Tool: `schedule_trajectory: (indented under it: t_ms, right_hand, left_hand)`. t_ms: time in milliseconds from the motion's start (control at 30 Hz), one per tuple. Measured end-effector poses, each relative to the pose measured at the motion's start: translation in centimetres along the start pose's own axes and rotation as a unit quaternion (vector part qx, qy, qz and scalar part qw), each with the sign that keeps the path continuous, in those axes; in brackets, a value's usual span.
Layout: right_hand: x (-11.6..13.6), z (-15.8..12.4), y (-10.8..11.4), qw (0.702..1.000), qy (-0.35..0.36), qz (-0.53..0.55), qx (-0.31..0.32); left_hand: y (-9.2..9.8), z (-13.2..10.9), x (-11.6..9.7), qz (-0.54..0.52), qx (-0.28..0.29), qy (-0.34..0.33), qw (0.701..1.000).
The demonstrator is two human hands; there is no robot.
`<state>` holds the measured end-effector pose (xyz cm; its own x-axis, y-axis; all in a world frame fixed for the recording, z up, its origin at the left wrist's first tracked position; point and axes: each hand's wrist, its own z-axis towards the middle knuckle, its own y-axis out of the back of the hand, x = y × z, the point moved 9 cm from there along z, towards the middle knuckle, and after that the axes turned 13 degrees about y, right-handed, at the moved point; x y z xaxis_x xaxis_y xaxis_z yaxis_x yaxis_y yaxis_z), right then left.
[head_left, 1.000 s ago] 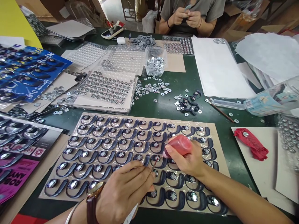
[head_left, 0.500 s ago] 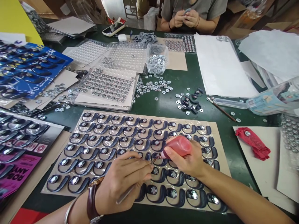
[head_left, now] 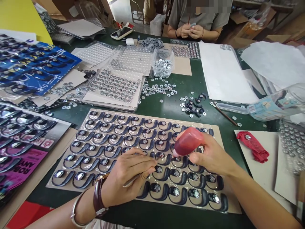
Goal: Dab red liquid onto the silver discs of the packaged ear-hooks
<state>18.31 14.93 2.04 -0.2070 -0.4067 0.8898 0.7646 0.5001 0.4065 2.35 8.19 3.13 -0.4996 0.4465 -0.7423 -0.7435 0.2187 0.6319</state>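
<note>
My left hand (head_left: 133, 176) is closed around a slim metal tool (head_left: 131, 182), which looks like tweezers. The tool's tip is at the shiny round centre of a dark curved band piece (head_left: 159, 156). My right hand (head_left: 212, 156) grips a red squeeze bottle (head_left: 189, 141), tilted with its nozzle down. That nozzle is just above or touching the metal centre of the neighbouring band piece (head_left: 178, 160); I cannot tell which. Both hands are over a cardboard sheet (head_left: 234, 203) covered in rows of these dark pieces under or on clear film. My hands hide some of the pieces.
Beyond the sheet lie loose metal discs (head_left: 158, 87), a clear tub of discs (head_left: 164, 65) and loose dark bands (head_left: 195, 105). Filled sheets (head_left: 35, 124) are at left. A red cloth strip (head_left: 254, 146) and a brown stick (head_left: 226, 114) lie right. Opposite sits another person (head_left: 193, 30).
The red bottle has shifted right, from the piece at the tool's tip to the neighbouring one. My left hand has stayed by the same piece. The whole view has shifted slightly.
</note>
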Motion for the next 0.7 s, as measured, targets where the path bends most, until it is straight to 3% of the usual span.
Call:
schedule_trajectory:
  t_ms: [67, 133, 233, 300, 433, 700]
  right_hand:
    - [0.7, -0.4, 0.3, 1.0, -0.003, -0.016, -0.018]
    - [0.9, -1.1, 0.0, 0.997, -0.012, -0.021, -0.08]
    - [0.8, -2.4, -1.5, 0.984, -0.013, -0.018, -0.178]
    - [0.6, -2.8, -2.7, 0.979, 0.008, -0.014, -0.203]
    - [-0.2, -3.0, -4.3, 0.982, 0.032, 0.008, -0.187]
    - [0.2, -2.5, -4.7, 0.984, 0.053, -0.046, -0.161]
  left_hand:
    - [-0.3, -0.9, -1.0, 0.045, 0.005, -0.037, 0.998]
    - [-0.6, -2.1, -2.2, 0.104, 0.004, -0.083, 0.991]
    - [-1.1, -3.8, -3.6, 0.181, 0.002, -0.132, 0.975]
    - [-1.3, -4.4, -4.1, 0.2, 0.004, -0.145, 0.969]
    - [-1.7, -4.7, -4.2, 0.208, 0.008, -0.149, 0.967]
    - [-2.7, -5.6, -3.9, 0.218, 0.013, -0.148, 0.965]
